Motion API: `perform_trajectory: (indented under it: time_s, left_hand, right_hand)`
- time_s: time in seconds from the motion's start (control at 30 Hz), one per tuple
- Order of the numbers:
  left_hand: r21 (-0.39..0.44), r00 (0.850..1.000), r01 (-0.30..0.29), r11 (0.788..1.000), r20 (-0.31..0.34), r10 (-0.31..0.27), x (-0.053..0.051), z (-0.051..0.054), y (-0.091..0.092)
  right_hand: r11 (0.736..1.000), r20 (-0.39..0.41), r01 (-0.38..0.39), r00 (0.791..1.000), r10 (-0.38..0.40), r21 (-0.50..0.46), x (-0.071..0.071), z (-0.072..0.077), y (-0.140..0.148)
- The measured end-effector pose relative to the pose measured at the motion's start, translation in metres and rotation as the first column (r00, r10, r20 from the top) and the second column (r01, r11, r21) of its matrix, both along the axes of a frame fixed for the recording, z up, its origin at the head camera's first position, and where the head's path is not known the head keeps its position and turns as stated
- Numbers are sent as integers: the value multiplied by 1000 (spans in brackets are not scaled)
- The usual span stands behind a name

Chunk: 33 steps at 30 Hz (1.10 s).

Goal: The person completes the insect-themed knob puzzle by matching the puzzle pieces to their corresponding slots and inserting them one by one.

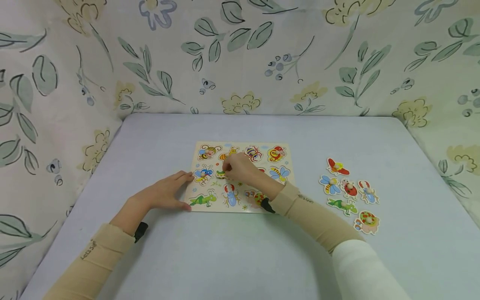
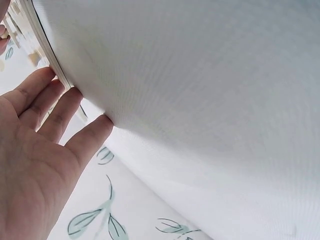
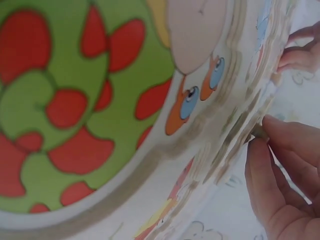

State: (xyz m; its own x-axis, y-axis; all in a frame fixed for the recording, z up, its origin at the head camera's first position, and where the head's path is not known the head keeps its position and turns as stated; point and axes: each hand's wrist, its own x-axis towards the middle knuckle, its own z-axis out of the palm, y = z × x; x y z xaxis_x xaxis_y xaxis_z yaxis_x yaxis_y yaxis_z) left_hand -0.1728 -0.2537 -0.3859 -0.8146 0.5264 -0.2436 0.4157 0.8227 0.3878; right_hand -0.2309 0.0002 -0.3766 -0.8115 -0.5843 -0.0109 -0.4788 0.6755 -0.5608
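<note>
A wooden peg puzzle board [image 1: 217, 208] with insect pictures lies on the table. My left hand [image 1: 165, 193] rests at its left edge; the left wrist view shows the fingertips [image 2: 74, 95] against that edge, fairly straight and spread. Over the board's middle, my right hand [image 1: 243, 170] pinches a small green puzzle piece [image 1: 221, 176] by its knob, at the middle row. The right hand [image 3: 290, 175] hides part of the board and most of that piece. Whether the piece sits fully in its recess I cannot tell. Bee [image 1: 207, 153], spider [image 1: 253, 153] and blue mosquito [image 1: 203, 175] pieces are on the board.
Several loose pieces lie to the right of the board, among them a red-winged insect [image 1: 337, 167], a ladybug [image 1: 349, 189], a grasshopper [image 1: 342, 206] and a snail [image 1: 367, 222]. Floral cloth [image 1: 240, 62] stands behind the white table [image 1: 180, 258].
</note>
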Motion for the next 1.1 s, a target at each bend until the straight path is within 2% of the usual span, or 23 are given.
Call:
perform_trajectory:
  time_s: [0.23,0.83,1.1]
  left_hand:
    - [-6,1000,-5,1000,6,5,-1,-2,-1]
    - [-1,1000,-1,1000,3,1,0,-1,-1]
    - [3,1000,-2,1000,3,2,0,-2,-1]
  right_hand:
    - [999,5,12,1000,-12,40,-1,-2,-2]
    - [998,40,15,999,-18,55,-2,-3,-1]
    - [998,22,8,1000,-9,59,-2,-5,-1]
